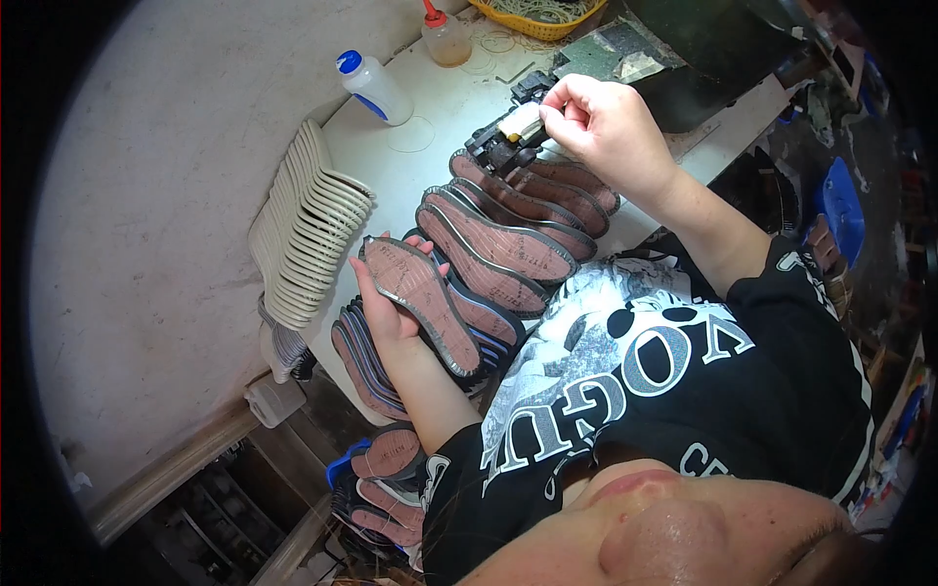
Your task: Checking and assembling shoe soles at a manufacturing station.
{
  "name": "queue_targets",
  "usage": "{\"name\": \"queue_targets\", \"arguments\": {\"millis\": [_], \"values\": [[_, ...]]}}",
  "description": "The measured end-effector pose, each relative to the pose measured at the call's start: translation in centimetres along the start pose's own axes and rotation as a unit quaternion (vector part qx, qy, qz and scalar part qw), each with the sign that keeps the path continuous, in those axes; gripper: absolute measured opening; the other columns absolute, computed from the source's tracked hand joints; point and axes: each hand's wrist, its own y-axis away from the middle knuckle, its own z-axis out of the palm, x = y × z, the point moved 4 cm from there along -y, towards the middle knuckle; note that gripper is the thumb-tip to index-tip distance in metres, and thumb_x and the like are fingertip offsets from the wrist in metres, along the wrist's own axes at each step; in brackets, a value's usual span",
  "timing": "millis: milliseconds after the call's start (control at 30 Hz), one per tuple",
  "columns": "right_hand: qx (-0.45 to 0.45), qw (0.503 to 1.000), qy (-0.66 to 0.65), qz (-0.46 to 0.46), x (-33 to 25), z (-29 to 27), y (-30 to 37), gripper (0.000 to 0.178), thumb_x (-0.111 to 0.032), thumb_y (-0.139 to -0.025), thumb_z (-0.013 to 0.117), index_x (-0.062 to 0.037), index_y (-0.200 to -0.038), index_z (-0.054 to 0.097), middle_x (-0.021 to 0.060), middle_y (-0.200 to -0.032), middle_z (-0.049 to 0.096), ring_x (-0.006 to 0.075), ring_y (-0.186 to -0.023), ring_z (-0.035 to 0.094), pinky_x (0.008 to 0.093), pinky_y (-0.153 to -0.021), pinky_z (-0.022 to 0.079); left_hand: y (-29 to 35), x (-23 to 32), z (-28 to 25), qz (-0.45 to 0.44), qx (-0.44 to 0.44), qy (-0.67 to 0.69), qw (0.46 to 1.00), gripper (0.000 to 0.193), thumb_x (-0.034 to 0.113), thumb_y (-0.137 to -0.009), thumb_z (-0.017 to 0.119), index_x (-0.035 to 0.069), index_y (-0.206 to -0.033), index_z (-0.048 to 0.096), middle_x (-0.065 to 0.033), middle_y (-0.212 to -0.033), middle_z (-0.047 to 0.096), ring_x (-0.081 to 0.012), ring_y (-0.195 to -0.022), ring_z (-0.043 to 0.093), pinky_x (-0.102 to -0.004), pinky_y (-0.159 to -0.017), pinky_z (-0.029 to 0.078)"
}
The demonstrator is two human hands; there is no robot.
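Left fingers (369, 291) hold brown sole (415, 293); right fingers (575, 93) at black device (501, 153); other soles (498, 234) on table (391, 161).

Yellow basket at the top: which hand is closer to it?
Right. The right hand is a bit below the yellow basket in the picture; the left hand is much farther down and to the left, holding a pinkish sole.
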Motion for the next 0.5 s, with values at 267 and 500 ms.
{"name": "queue_targets", "arguments": {"millis": [267, 500], "values": [[0.012, 1.0, -0.016, -0.004, -0.3, 0.8, -0.2, 0.013, -0.013, -0.084, 0.064, -0.0005, -0.08, 0.063, 0.0093, -0.058, 0.058, 0.0231, -0.054, 0.059, 0.0347, -0.056, 0.048, -0.1, 0.1, -0.1, -0.004, -0.005, -0.001, 1.0, 0.071, 0.066, -0.094, 0.032, 0.007, -0.132, 0.042, -0.0199, -0.115, 0.058, -0.034, -0.105, 0.059, -0.0575, -0.082, 0.052], [0.032, 0.998, -0.061, -0.008, 0.0, 1.1, 0.3, 0.013, -0.013, -0.084, 0.064, -0.0006, -0.079, 0.062, 0.0089, -0.057, 0.058, 0.0219, -0.052, 0.058, 0.0334, -0.054, 0.048, -0.2, 0.0, 0.2, -0.011, -0.012, -0.001, 1.0, 0.066, 0.063, -0.096, 0.031, 0.008, -0.131, 0.042, -0.018, -0.114, 0.058, -0.0334, -0.106, 0.058, -0.0589, -0.081, 0.052]]}}
